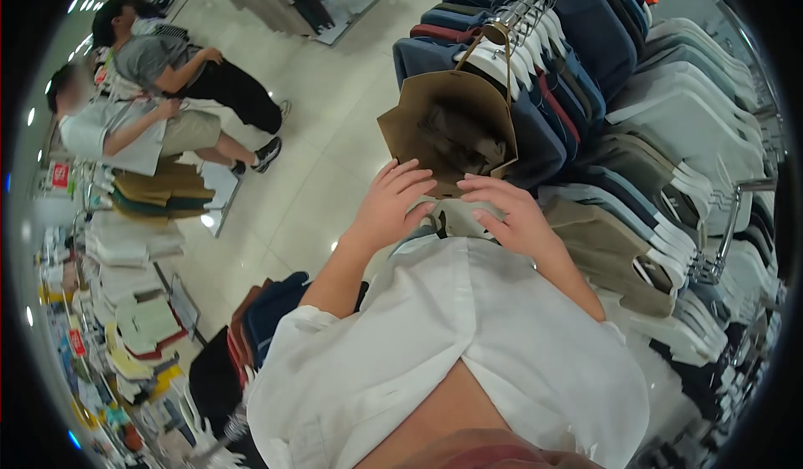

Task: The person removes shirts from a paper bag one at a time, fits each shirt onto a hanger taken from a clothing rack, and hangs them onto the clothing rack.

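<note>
A brown paper bag hangs by its handle from the end of a metal clothes rail. Its mouth gapes toward me, and dark, crumpled fabric lies inside. My left hand is at the bag's near left rim, fingers stretched out. At the near right rim is my right hand, its fingers also spread and slightly curved. Both hands are at the edge nearest my body; whether the fingertips press on the paper I cannot tell. Neither palm shows anything in it.
Dark blue and red garments on white hangers crowd the rail behind the bag. White shirts and a brown shirt hang at the right. Two people stand on the tiled floor at the left, near more clothes racks.
</note>
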A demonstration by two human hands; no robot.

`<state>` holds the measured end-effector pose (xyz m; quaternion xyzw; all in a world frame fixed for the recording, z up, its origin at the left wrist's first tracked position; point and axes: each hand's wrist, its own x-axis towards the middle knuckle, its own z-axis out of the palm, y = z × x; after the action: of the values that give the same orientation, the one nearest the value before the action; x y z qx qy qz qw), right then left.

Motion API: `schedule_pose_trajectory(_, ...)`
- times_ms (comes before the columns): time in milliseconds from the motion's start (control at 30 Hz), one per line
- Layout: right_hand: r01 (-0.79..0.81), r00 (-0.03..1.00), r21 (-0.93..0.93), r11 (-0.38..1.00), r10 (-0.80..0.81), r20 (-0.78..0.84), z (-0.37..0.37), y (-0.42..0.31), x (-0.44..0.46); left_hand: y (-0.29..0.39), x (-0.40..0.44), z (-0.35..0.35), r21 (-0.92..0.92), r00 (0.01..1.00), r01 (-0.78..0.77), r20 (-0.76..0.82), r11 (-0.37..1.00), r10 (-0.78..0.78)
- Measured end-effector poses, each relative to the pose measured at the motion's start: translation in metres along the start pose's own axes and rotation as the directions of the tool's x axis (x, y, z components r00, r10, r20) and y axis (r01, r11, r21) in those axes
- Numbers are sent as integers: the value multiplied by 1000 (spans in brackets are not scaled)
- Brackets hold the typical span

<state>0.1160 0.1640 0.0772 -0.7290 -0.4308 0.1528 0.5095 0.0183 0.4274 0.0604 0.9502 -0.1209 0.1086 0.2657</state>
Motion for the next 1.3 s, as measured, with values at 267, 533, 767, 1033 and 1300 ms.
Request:
schedule_pose_trajectory(267,-254,967,-391,885,246,-73,48,-3,34,-81,16,-9,31,925,-283,273,959,264)
schedule_pose_trajectory(533,-343,721,-746,570,669,180,56,12,119,-99,23,9,-33,887,-397,242,917,393)
schedule_pose_trajectory(767,-439,441,-881,177,897,-39,112,162,219,-90,20,18,-67,905,-354,228,933,360)
schedule_pose_trajectory(1033,-472,536,-867,161,833,-137,149,284,174,-81,19,16,-73,933,-296,190,952,305)
schedule_pose_trajectory(1300,-463,614,-875,142,763,-201,142,276,169,-83,17,19,-88,933,-276,213,957,289)
